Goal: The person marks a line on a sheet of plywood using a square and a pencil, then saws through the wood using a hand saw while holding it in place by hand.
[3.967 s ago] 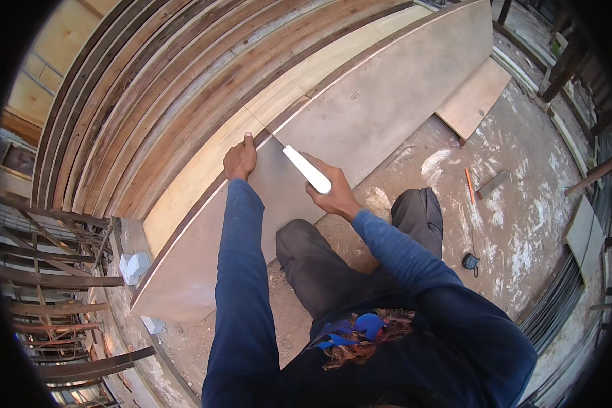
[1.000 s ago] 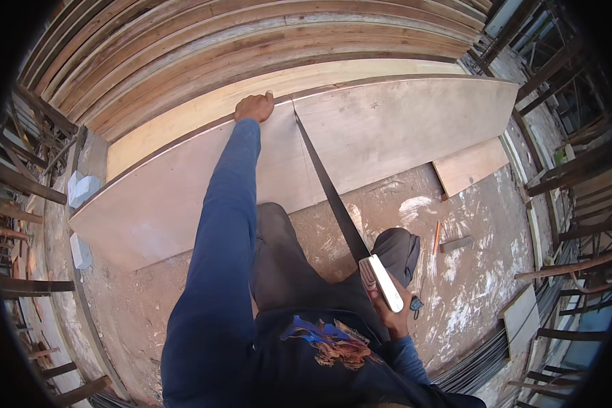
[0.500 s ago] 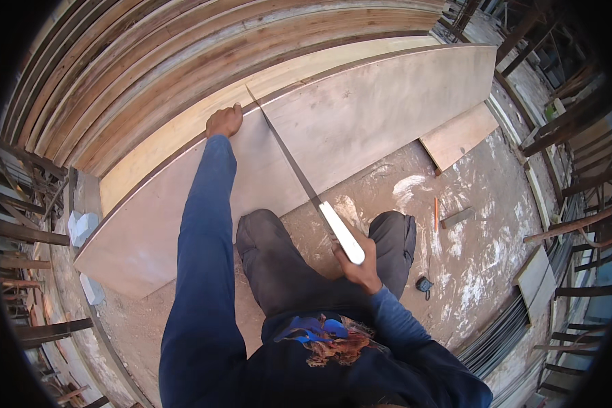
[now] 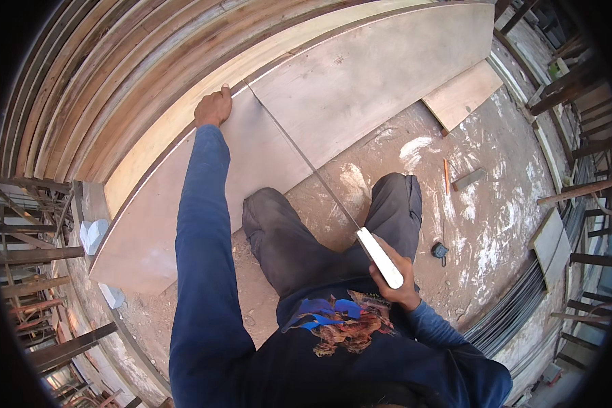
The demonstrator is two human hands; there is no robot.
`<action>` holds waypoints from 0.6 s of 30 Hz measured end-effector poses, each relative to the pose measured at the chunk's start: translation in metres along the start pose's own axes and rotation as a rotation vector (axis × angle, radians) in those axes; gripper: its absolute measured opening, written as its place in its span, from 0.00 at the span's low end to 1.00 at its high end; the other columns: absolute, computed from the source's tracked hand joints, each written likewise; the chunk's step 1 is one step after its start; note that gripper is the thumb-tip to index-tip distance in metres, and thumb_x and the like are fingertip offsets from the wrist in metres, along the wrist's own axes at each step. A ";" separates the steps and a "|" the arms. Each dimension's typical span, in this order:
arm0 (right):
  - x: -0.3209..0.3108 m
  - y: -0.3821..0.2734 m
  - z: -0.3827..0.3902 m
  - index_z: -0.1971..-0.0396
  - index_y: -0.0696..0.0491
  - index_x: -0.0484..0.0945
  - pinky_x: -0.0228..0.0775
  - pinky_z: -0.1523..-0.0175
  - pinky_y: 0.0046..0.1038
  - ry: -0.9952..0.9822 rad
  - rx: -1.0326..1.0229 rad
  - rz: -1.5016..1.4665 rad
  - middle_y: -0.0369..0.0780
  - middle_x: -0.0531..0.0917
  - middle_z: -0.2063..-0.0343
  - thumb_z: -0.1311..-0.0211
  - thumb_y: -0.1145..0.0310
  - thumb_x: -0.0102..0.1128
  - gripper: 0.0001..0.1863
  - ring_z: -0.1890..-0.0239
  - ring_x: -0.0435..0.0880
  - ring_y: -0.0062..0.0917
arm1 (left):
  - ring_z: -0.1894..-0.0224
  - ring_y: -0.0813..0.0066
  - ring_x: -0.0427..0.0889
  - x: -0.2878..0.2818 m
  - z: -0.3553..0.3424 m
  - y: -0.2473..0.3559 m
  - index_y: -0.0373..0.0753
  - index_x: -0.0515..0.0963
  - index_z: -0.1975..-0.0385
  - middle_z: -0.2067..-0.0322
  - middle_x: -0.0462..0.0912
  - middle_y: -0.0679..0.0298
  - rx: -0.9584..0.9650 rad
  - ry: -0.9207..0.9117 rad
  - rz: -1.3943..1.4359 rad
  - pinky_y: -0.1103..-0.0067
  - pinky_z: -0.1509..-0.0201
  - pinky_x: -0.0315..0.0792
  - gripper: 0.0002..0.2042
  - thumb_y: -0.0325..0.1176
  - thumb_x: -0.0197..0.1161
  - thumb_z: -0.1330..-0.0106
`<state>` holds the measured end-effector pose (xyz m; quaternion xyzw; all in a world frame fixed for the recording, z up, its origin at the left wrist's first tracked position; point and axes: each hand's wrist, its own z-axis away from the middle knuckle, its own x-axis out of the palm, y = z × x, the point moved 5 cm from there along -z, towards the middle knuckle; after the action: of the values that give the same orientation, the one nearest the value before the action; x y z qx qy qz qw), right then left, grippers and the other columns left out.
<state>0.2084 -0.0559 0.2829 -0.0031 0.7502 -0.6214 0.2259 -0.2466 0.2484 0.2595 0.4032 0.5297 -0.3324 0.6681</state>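
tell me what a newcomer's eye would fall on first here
Probably the white-handled handsaw in the right hand, slanting across mid-view. Next, the long wooden panel its blade crosses, with the left hand at the far edge. Then the timber boards filling the upper left.

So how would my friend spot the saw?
Find the big pale-brown board ahead of the person's knees. A thin blade slants across it, back toward them: that's the saw. Its white handle sets it apart from the brown planks and dark trousers.
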 end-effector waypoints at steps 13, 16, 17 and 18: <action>-0.005 0.015 -0.019 0.40 0.60 0.74 0.77 0.58 0.23 0.066 -0.051 -0.073 0.51 0.83 0.52 0.52 0.81 0.63 0.32 0.62 0.89 0.35 | 0.42 0.46 0.76 0.019 -0.037 -0.009 0.31 0.78 0.49 0.46 0.78 0.44 0.104 -0.014 -0.073 0.61 0.36 0.67 0.32 0.47 0.28 0.28; 0.011 0.023 -0.005 0.40 0.61 0.73 0.78 0.55 0.25 0.073 -0.047 -0.043 0.51 0.83 0.52 0.51 0.80 0.65 0.32 0.60 0.89 0.36 | 0.42 0.48 0.76 0.021 -0.033 0.002 0.34 0.79 0.50 0.45 0.79 0.47 0.141 -0.002 -0.126 0.61 0.36 0.67 0.30 0.46 0.30 0.29; 0.012 0.026 -0.005 0.40 0.61 0.73 0.78 0.55 0.25 0.079 -0.060 -0.049 0.51 0.83 0.52 0.51 0.80 0.65 0.32 0.59 0.89 0.36 | 0.42 0.48 0.76 0.016 -0.033 -0.002 0.34 0.79 0.50 0.45 0.79 0.47 0.130 0.001 -0.133 0.61 0.36 0.67 0.30 0.46 0.30 0.29; 0.013 0.025 -0.009 0.40 0.61 0.73 0.78 0.55 0.25 0.073 -0.058 -0.047 0.51 0.83 0.52 0.51 0.80 0.65 0.32 0.59 0.89 0.36 | 0.42 0.48 0.76 0.017 -0.033 -0.005 0.33 0.79 0.50 0.45 0.79 0.47 0.134 0.001 -0.119 0.61 0.36 0.67 0.30 0.46 0.31 0.29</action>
<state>0.2008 -0.0451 0.2563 -0.0046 0.7754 -0.6043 0.1834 -0.2616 0.2748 0.2381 0.4150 0.5296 -0.4058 0.6186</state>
